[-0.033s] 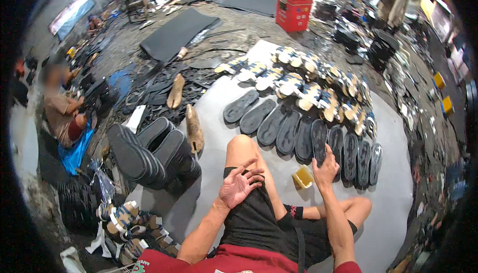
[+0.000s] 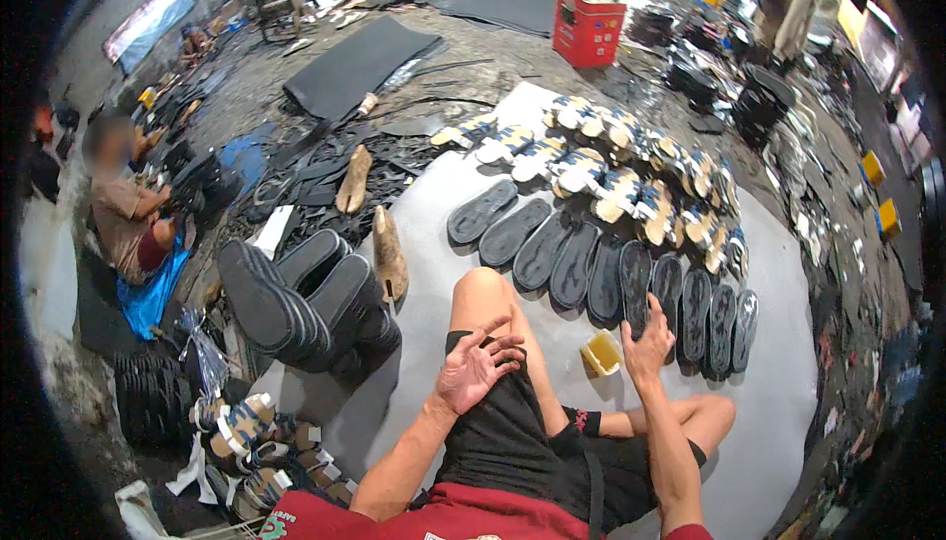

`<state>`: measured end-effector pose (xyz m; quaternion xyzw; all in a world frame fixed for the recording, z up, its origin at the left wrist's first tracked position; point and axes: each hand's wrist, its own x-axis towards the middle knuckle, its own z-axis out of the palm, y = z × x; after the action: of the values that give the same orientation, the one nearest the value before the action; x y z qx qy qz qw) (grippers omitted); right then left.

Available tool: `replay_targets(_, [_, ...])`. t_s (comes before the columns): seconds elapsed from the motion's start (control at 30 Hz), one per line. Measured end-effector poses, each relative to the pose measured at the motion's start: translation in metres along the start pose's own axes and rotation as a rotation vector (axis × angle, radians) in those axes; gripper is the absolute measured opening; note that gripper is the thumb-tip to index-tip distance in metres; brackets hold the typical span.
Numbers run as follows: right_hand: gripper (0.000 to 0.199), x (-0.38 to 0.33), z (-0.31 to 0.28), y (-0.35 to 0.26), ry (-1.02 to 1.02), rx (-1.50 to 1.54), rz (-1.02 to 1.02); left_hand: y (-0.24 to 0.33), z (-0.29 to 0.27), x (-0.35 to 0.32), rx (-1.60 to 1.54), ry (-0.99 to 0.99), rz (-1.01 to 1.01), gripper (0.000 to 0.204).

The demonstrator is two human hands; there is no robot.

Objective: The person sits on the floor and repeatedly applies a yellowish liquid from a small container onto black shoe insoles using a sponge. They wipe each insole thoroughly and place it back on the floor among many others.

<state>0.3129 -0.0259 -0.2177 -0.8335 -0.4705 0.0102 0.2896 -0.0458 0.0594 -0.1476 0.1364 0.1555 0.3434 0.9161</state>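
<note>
Grey sheeting [image 2: 788, 343] covered the floor where I sat, and it carried everything I worked on. Across it ran a curved row of dark rubber soles [image 2: 601, 269], laid side by side, with a second row of patterned sandal soles [image 2: 631, 180] just beyond them. To my left a heap of black soles [image 2: 296, 299] leaned together, a wooden shoe last [image 2: 389, 254] beside it. My right hand [image 2: 648, 343] reached forward over my knee, its grip loosely spread, the fingertips touching the near end of one dark sole in the row. A small yellow tin [image 2: 602, 352] sat just beside that hand, on its left. My left hand [image 2: 478, 363] rested on my thigh, fingers open and slack, holding nothing.
</note>
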Motion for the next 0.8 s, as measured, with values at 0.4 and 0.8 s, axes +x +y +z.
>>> replay_targets(0.4, [0.085, -0.05, -0.065, 0.048, 0.004, 0.312, 0.305, 0.089, 0.063, -0.101, -0.123, 0.92, 0.931, 0.147])
replay_targets(0.8, [0.083, -0.046, -0.056, 0.052, 0.121, 0.333, 0.189, 0.159, 0.055, -0.122, -0.041, 1.086, 0.824, 0.08])
